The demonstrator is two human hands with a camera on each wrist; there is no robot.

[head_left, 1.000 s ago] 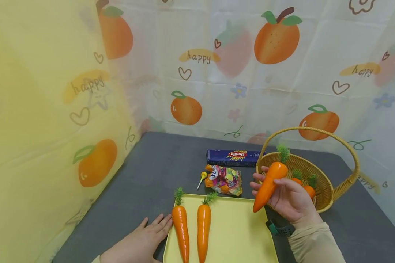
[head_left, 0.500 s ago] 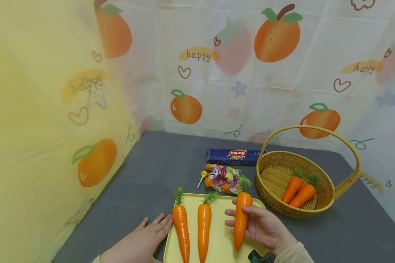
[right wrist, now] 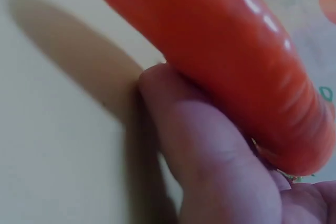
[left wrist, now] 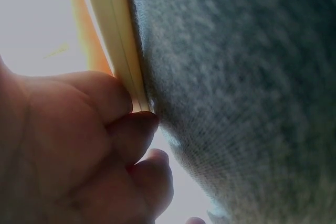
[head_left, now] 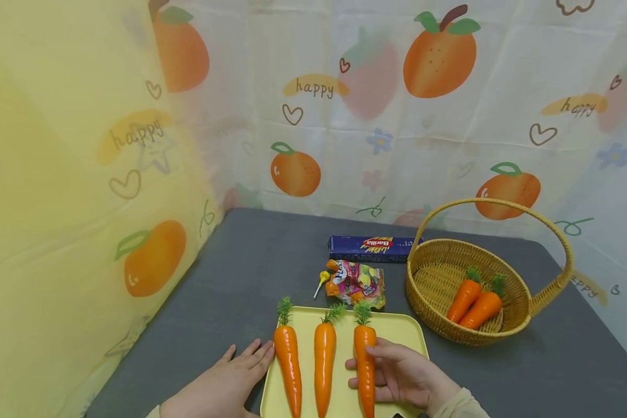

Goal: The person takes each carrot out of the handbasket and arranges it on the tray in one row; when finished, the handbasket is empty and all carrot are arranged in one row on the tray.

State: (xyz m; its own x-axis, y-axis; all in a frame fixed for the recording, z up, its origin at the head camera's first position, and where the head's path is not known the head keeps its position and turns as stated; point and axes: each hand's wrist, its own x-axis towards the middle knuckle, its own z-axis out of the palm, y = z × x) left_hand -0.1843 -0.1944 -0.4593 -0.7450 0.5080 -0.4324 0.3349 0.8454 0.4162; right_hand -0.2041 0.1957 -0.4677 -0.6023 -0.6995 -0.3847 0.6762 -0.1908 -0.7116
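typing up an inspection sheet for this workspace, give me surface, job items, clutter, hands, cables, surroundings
Surface: dark grey tabletop bearing a yellow tray.
Job's things: left carrot and middle carrot lie on the tray; two more carrots lie in the wicker basket.
Clutter: blue Barilla box, candy bag and lollipop beyond the tray.
Hands: left hand touches the tray's left edge; right hand grips a third carrot over the tray.
Cables: nothing seen.
Surroundings: fruit-print curtain behind and at left.

evenly bright in head view, tinted yellow on left curtain [head_left: 68, 197], glinting along carrots [head_left: 324, 363]. blown out white past left hand [left wrist: 84, 142] in left wrist view, dim over tabletop [left wrist: 252, 77]. soft in right wrist view, shadowed across tray [right wrist: 58, 150].
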